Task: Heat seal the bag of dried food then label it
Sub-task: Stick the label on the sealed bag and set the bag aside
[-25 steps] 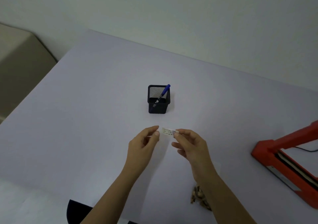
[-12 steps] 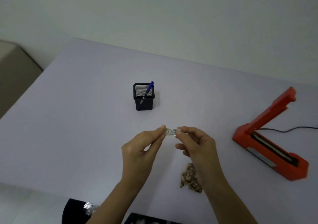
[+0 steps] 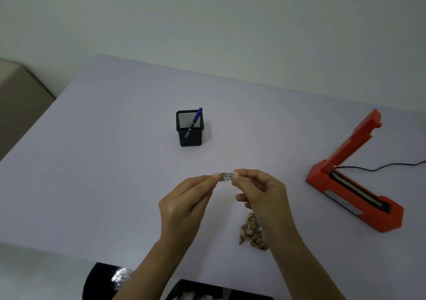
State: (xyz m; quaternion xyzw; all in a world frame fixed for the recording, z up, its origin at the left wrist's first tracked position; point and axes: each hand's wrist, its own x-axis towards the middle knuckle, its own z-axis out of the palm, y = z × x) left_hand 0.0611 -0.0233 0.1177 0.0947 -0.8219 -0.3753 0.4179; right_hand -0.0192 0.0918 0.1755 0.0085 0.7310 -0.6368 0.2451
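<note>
Editor: What do you have on the feed?
Operator: I see the left hand and the right hand raised over the desk, each pinching one end of a small printed label between thumb and fingertips.
Editor: And the bag?
Operator: The bag of dried food lies on the desk under the right hand's wrist, partly hidden by it. To the right stands the red heat sealer, arm raised. Beyond the hands sits a black mesh pen holder with a blue pen
</note>
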